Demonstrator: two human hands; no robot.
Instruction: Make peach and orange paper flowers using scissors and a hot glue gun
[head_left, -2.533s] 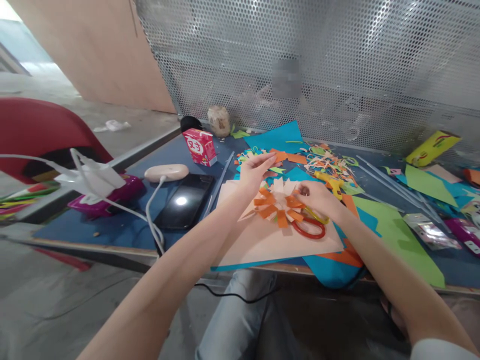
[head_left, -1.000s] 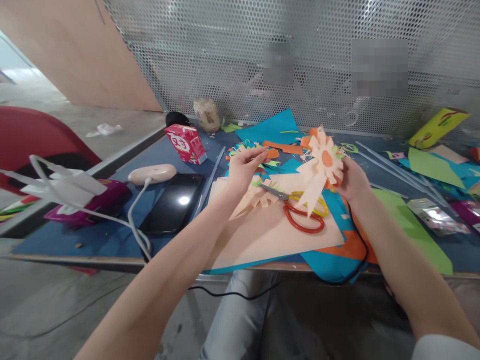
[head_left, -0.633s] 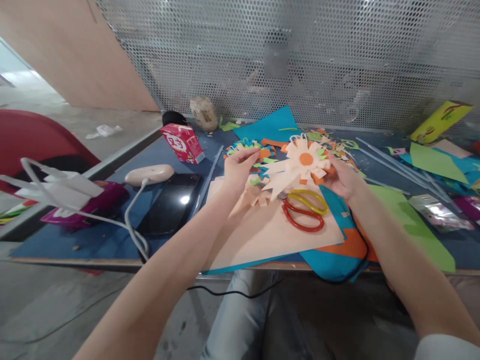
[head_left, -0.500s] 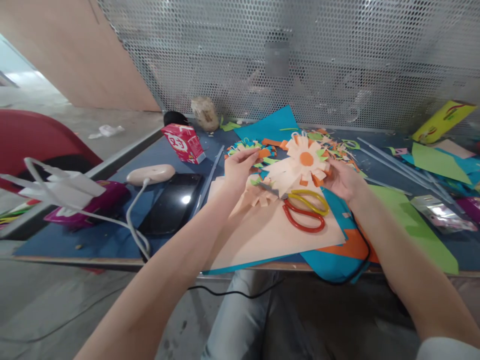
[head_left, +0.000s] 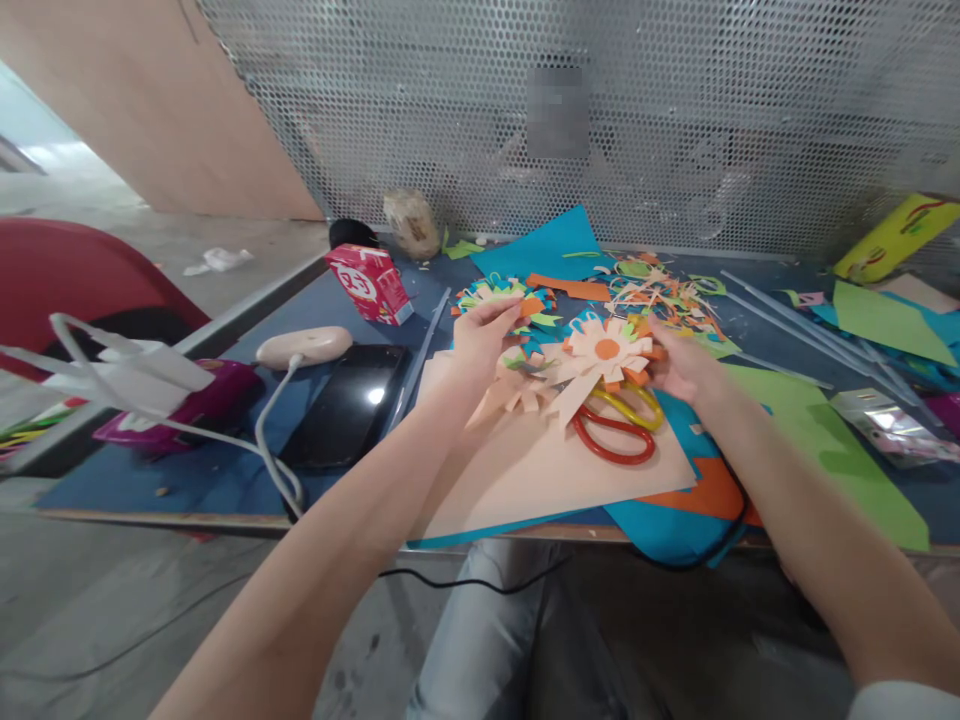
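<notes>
Between the thumb and fingers of my left hand (head_left: 486, 335) is a small orange paper piece (head_left: 533, 306). My right hand (head_left: 681, 366) grips a peach paper flower (head_left: 592, 340) by its right edge; the flower has a round orange centre and orange tips beneath. Under that flower lie scissors (head_left: 616, 453) with one red and one yellow handle loop, their blades covered. A second peach fringed piece (head_left: 523, 392) rests on the peach paper sheet (head_left: 555, 485), below my left hand. Behind that hand sits a blue and green fringed paper flower (head_left: 487, 291).
Paper scraps (head_left: 660, 295) are heaped at the back, near an orange strip (head_left: 570, 288) and a blue sheet (head_left: 547, 245). On the left are a black phone (head_left: 345, 405), a red box (head_left: 369, 283) and white cables (head_left: 262, 440). A green sheet (head_left: 832, 455) lies right.
My right hand has lowered the peach flower toward the sheet and tilted it, so it now covers the scissors' blades. The left hand stays nearly still with the orange piece.
</notes>
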